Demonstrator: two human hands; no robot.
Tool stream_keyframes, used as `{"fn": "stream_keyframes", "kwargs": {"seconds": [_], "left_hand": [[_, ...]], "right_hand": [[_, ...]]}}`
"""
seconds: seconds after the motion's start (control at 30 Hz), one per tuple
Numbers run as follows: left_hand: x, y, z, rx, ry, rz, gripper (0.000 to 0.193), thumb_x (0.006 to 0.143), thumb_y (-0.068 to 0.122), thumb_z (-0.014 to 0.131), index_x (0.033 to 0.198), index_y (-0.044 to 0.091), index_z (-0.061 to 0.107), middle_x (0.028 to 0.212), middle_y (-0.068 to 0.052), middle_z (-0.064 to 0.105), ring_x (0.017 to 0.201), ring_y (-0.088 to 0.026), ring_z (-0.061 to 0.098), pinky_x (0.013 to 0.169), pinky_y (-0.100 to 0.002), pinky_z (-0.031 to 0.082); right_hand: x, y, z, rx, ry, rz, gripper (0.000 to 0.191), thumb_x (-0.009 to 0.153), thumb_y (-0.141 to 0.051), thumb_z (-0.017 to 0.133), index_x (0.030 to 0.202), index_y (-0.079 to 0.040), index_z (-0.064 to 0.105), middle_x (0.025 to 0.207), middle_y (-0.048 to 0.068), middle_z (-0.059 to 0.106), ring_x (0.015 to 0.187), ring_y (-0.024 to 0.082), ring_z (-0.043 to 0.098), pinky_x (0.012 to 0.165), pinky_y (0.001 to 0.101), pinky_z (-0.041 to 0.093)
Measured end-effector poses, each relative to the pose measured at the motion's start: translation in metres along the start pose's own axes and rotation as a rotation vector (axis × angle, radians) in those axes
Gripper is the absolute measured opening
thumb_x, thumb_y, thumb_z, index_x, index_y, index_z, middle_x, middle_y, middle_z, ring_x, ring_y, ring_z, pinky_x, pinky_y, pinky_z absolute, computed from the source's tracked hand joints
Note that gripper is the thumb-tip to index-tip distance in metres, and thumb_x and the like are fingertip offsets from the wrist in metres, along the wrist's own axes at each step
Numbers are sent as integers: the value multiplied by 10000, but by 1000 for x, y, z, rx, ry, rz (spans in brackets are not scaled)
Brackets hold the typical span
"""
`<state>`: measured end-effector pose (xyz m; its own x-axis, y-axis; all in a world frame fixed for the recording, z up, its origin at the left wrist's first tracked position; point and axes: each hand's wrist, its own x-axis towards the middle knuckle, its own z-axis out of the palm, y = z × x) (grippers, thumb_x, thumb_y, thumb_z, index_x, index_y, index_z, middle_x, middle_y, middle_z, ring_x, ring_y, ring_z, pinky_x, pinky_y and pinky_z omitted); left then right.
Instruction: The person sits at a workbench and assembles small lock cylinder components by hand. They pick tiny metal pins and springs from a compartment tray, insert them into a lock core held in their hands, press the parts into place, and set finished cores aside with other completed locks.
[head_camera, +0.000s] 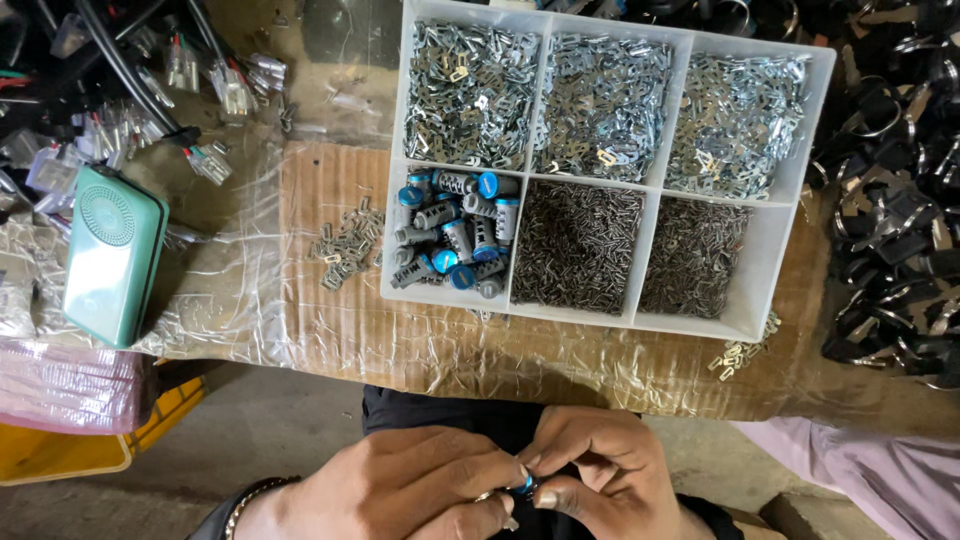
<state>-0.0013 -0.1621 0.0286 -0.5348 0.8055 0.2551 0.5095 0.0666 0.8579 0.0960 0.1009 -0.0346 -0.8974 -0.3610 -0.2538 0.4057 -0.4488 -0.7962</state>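
Blue-capped metal cylinder (524, 485) between fingertips (548, 497)

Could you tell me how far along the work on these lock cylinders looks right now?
Nothing visibly finished is set aside. In hand: the left hand and right hand pinch one blue-tipped cylinder. Left: a heap of grey cylinders in the white tray, and full compartments of metal parts.

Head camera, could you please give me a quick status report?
Left hand and right hand together pinch a small blue-capped cylinder. White divided tray ahead on table. Nothing between.
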Motion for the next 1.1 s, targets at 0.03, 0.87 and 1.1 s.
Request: {"fn": "stream_keyframes", "kwargs": {"seconds": [0.03,0.87,1.1], "left_hand": [[-2,-1,0,12,2,-11,226,1021,133,692,1179,17,579,1286,-178,670,1173,-346,740,988,-436,632],[1,-3,1,122,180,20,255,855,149,728,1080,30,702,1066,-138,660,1032,-332,715,886,-453,632],[-2,-10,30,74,189,70,216,933,60,764,1139,15,716,1068,-102,625,1080,-303,722,957,-407,664]], "right_hand": [[0,1,-1,47,-10,22,133,934,108,765,1050,61,721,1056,229,754,948,248,708,837,334,562],[13,-9,19,-396,167,-348,116,895,62,745,1008,73,720,952,221,780,844,233,774,723,321,607],[16,-9,17,-265,153,-242,4,946,64,695,948,68,695,939,238,770,839,246,727,698,323,584]]}}
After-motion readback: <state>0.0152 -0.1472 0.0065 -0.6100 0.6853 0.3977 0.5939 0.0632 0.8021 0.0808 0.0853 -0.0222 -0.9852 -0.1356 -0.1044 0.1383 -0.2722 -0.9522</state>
